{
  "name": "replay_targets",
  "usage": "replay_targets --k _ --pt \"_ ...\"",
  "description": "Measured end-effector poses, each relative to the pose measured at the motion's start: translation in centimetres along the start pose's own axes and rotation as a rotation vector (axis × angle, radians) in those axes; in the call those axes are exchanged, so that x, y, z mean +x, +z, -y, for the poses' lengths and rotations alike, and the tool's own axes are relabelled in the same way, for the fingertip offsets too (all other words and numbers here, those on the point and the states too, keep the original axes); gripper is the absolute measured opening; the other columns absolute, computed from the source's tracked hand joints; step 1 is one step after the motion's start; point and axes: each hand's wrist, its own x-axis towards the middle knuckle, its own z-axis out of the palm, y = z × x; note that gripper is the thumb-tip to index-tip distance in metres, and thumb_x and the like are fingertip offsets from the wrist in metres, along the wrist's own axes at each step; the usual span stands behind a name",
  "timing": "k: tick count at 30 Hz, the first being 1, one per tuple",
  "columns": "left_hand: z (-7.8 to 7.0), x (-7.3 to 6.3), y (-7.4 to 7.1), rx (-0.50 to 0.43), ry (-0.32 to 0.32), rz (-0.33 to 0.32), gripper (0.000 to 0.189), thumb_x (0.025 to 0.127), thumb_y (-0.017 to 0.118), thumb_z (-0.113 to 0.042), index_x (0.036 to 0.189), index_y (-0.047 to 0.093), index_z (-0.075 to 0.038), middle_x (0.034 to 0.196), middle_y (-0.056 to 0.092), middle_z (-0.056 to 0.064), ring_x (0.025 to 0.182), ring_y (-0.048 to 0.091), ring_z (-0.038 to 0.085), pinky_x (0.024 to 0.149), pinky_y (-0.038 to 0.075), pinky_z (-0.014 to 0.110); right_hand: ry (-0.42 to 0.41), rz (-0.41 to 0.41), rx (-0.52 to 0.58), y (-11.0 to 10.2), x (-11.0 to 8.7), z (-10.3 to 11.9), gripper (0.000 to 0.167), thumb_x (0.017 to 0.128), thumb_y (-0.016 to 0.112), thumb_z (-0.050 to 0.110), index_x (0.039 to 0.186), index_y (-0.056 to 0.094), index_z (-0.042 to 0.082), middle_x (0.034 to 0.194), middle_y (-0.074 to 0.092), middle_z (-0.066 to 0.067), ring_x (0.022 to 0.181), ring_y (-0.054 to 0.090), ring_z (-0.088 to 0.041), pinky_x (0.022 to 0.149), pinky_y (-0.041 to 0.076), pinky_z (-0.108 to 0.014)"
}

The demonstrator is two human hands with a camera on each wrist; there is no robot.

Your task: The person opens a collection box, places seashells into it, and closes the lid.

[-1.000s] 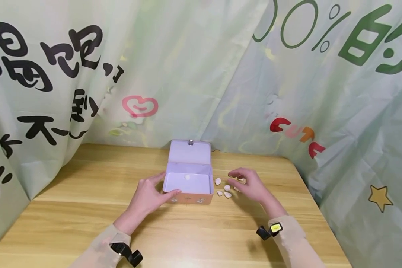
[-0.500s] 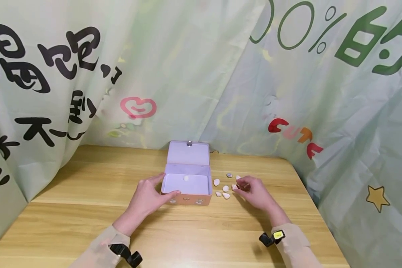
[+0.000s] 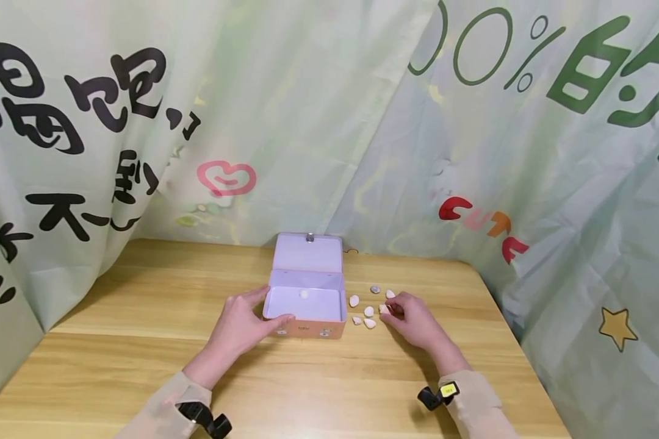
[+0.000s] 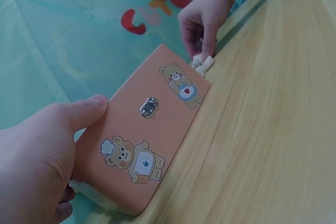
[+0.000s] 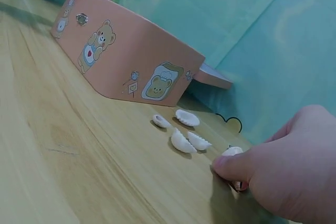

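Note:
An orange tin box [image 3: 307, 329] with bear pictures stands with its lilac lid [image 3: 307, 251] raised. My left hand [image 3: 240, 322] holds its left front corner, thumb on the front and fingers down the side. One small white shell [image 3: 304, 294] lies inside on the lilac floor. To the right of the tin, my right hand [image 3: 414, 320] pinches a white shell [image 3: 384, 309] at table level, thumb against it in the right wrist view; the fingers partly hide it. Several other white shells, such as a ridged one [image 5: 181, 141], lie between that hand and the tin.
A small grey round piece [image 3: 375, 289] and another shell [image 3: 390, 294] lie behind the right hand. The wooden table [image 3: 318, 390] runs back to a printed curtain [image 3: 285, 122], which also hangs along both sides.
My right hand has come down from above the back pieces, uncovering the grey one, and its fingers have closed on a nearer shell. The left hand keeps its hold on the tin.

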Motion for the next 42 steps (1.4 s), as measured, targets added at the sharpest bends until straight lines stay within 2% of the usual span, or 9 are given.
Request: replay_targets --k 5,13,20,25,28,31,36,38,42 --pt "0.0 -0.1 0.0 -0.016 0.009 -0.003 0.102 0.074 0.089 -0.067 0.138 0.064 0.007 0.132 0.061 0.036 0.036 0.025 -0.002 0.044 0.045 0.027 0.003 -0.004 -0.012 0.4 -0.1 -0.1 0.022 0.095 0.081 0.010 0.111 0.075 -0.003 0.092 0.063 0.001 0.084 0.059 -0.013 0.076 0.056 -0.036" --pt "0.2 -0.2 0.2 -0.015 0.008 -0.015 0.102 0.074 0.088 -0.069 0.139 0.064 0.005 0.102 0.072 0.034 0.036 0.023 -0.003 0.040 0.041 0.026 0.031 -0.014 0.054 0.2 0.1 0.3 0.014 0.097 0.080 0.012 0.107 0.072 0.005 0.086 0.063 0.004 0.079 0.057 -0.013 0.071 0.051 -0.032" --pt "0.2 -0.3 0.2 -0.025 0.002 -0.021 0.101 0.074 0.089 -0.067 0.139 0.065 0.006 0.113 0.070 0.036 0.037 0.024 -0.003 0.039 0.040 0.026 -0.006 -0.029 0.101 -0.7 0.5 1.5 0.020 0.099 0.078 0.011 0.115 0.073 0.001 0.087 0.068 0.004 0.077 0.062 -0.013 0.064 0.053 -0.029" --pt "0.2 -0.3 0.2 -0.040 -0.006 -0.020 0.102 0.074 0.088 -0.069 0.139 0.065 0.006 0.105 0.073 0.034 0.036 0.026 -0.001 0.039 0.040 0.027 -0.018 -0.047 0.106 -0.9 1.0 2.4 0.025 0.098 0.079 0.015 0.119 0.075 0.003 0.093 0.071 0.005 0.087 0.067 -0.016 0.075 0.057 -0.035" --pt "0.2 -0.3 0.2 -0.038 -0.005 -0.019 0.102 0.074 0.088 -0.069 0.139 0.064 0.006 0.112 0.071 0.035 0.036 0.026 -0.002 0.040 0.041 0.027 -0.012 -0.056 0.120 -1.1 1.2 3.1 0.027 0.099 0.079 0.017 0.122 0.075 0.005 0.095 0.072 0.006 0.093 0.068 -0.018 0.080 0.058 -0.039" --pt "0.1 -0.3 0.1 -0.039 -0.006 -0.018 0.101 0.074 0.089 -0.067 0.140 0.064 0.006 0.123 0.066 0.037 0.037 0.026 -0.002 0.040 0.041 0.027 -0.006 -0.065 0.155 -1.1 1.4 3.8 0.025 0.099 0.079 0.018 0.121 0.075 0.007 0.095 0.072 0.006 0.092 0.067 -0.018 0.079 0.057 -0.039" --pt "0.1 -0.3 0.2 -0.038 -0.002 -0.029 0.100 0.074 0.089 -0.067 0.139 0.065 0.005 0.103 0.073 0.032 0.037 0.026 -0.002 0.040 0.040 0.027 -0.001 -0.083 0.195 -1.3 1.9 4.7 0.027 0.097 0.081 0.017 0.121 0.075 0.005 0.093 0.072 0.004 0.090 0.067 -0.019 0.075 0.056 -0.036" --pt "0.2 -0.3 0.2 -0.036 0.006 -0.033 0.100 0.074 0.089 -0.067 0.139 0.065 0.005 0.099 0.074 0.031 0.038 0.025 -0.003 0.041 0.040 0.027 -0.007 -0.090 0.204 -1.3 2.1 5.0 0.028 0.096 0.081 0.017 0.121 0.075 0.004 0.093 0.072 0.003 0.089 0.068 -0.019 0.075 0.058 -0.037" --pt "0.1 -0.2 0.2 -0.037 0.014 -0.029 0.100 0.074 0.089 -0.067 0.139 0.065 0.005 0.105 0.073 0.033 0.038 0.024 -0.003 0.041 0.040 0.027 -0.037 -0.091 0.216 -1.4 2.5 5.6 0.029 0.096 0.081 0.016 0.122 0.075 0.003 0.094 0.073 0.002 0.089 0.069 -0.018 0.076 0.058 -0.039"
